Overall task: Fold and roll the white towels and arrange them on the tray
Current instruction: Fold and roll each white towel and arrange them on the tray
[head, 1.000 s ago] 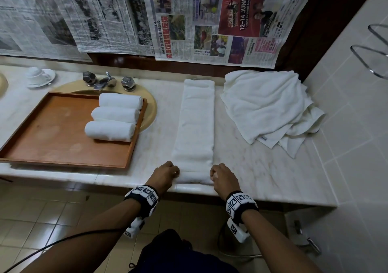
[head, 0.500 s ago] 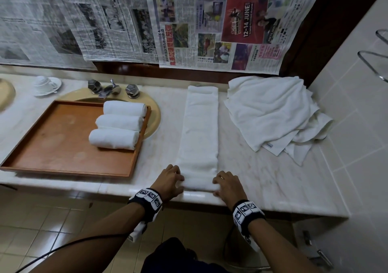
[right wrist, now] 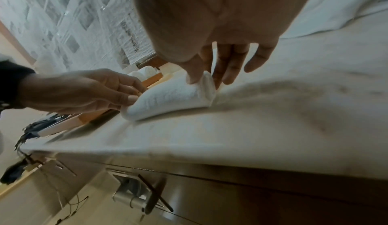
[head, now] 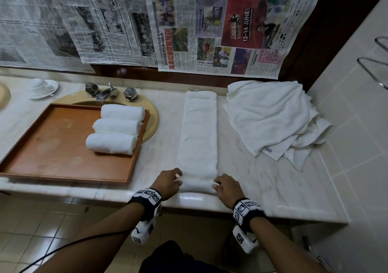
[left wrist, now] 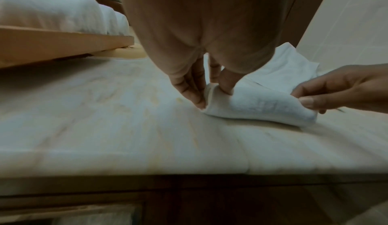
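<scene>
A long folded white towel (head: 198,134) lies lengthwise on the marble counter (head: 262,180), its near end curled into a small roll (left wrist: 258,104) (right wrist: 170,99). My left hand (head: 168,181) pinches the roll's left end between thumb and fingers (left wrist: 189,89). My right hand (head: 225,186) pinches the right end the same way (right wrist: 195,74). Three rolled white towels (head: 117,127) lie side by side at the right end of the wooden tray (head: 52,146).
A heap of loose white towels (head: 270,117) lies at the back right of the counter. The tray partly covers a sink with taps (head: 111,93). A cup and saucer (head: 42,86) stand at the far left. Newspaper covers the wall behind; a tiled wall stands at the right.
Both hands have turned the towel's near end over, and the roll now sits slightly farther from the counter's front edge. The view has tipped a little.
</scene>
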`<state>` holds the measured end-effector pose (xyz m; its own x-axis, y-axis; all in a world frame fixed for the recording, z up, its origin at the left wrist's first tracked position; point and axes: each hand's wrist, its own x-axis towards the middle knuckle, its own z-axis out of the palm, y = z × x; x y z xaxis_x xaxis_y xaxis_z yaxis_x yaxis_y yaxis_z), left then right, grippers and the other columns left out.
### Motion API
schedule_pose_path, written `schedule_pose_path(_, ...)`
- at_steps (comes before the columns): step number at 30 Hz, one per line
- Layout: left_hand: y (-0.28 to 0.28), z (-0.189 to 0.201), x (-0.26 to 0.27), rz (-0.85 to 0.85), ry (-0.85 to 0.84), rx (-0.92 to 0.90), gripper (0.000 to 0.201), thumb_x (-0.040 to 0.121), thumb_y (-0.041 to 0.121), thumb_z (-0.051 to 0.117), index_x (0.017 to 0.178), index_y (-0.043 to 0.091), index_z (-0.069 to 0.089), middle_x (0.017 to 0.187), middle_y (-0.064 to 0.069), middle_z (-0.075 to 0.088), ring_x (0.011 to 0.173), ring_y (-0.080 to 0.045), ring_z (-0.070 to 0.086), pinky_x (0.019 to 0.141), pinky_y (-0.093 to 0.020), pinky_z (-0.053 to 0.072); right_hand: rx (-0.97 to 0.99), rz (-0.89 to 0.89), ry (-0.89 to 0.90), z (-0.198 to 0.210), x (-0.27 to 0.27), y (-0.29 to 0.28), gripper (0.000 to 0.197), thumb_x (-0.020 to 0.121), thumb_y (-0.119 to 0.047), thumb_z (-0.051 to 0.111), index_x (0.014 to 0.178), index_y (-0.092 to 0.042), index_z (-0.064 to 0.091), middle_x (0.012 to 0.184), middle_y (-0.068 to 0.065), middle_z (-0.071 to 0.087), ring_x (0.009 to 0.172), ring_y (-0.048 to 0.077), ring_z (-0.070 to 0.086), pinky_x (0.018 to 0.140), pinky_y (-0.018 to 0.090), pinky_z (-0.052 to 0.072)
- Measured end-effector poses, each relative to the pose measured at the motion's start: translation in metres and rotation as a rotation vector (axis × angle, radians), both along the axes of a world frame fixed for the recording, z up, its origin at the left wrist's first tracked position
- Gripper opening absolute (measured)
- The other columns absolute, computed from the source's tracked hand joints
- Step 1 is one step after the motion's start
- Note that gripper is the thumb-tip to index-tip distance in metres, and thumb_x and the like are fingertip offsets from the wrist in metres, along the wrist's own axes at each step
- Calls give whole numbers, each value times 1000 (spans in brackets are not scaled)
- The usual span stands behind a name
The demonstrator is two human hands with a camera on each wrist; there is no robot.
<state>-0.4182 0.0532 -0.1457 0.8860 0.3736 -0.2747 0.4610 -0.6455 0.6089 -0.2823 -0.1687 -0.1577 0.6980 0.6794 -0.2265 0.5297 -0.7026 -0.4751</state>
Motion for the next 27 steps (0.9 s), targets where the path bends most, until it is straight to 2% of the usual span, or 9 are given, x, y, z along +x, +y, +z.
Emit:
schedule_pose_path(4,-9,-2,1,29,-59,54,24,88,20,62,108,25,51,95,1,60,77,-18,55,70,-27,38,50,-61,-78,3,-2,1,8,93,-28,58,93,-25,51,85,-11,62,80,14,60,81,34,43)
schedule_pose_path(7,-9,-8,-1,-39,-97,224,14,89,17,63,100,25,61,108,4,52,63,-25,56,62,-29,39,24,-14,-188,2,-5,4,9,92,-18,58,86,-25,57,86,-7,59,80,20,58,74,38,44)
schedule_pose_path(10,-6,-12,-4,-164,-103,329,14,91,17,58,96,24,69,113,1,54,58,-32,56,56,-33,45,-27,34,-288,-2,-4,5,19,76,-10,74,76,-27,64,86,-7,59,75,20,56,60,35,44)
schedule_pose_path(12,-3,-9,-9,-235,-133,355,17,93,28,55,99,25,71,116,3,54,64,-27,59,59,-35,50,-54,104,-342,-2,-6,3,21,72,-13,77,75,-29,64,88,-7,58,74,20,55,57,34,43)
schedule_pose_path(14,1,-10,-15,-320,-134,397,24,89,39,56,104,28,70,119,3,55,75,-20,61,60,-31,50,-19,168,-371,-4,-8,-3,10,76,-30,74,81,-29,66,92,-5,58,76,21,56,59,36,46)
schedule_pose_path(16,4,-11,-17,-366,-69,467,33,81,47,64,110,30,68,122,2,54,85,-19,61,58,-31,49,-21,174,-325,-5,-5,-6,28,69,-46,78,88,-26,69,97,-5,59,81,20,56,63,36,48)
schedule_pose_path(19,1,-8,-5,-306,-28,480,37,79,46,72,111,27,69,125,0,49,97,-23,57,64,-34,48,-34,152,-257,-5,2,2,42,54,-38,90,88,-22,71,99,-2,58,85,22,58,66,35,48)
schedule_pose_path(22,0,-1,10,-286,-38,438,33,82,38,69,110,22,71,116,-1,52,104,-25,52,78,-37,42,-9,149,-226,-6,8,7,35,66,-28,84,97,-18,71,105,0,57,94,25,56,75,37,46)
schedule_pose_path(27,9,-3,12,-249,-26,178,33,89,27,65,120,17,64,114,-2,58,105,-22,50,92,-34,43,-57,220,-161,-1,16,1,42,87,-45,54,118,-20,67,114,-1,59,106,23,51,88,37,36)
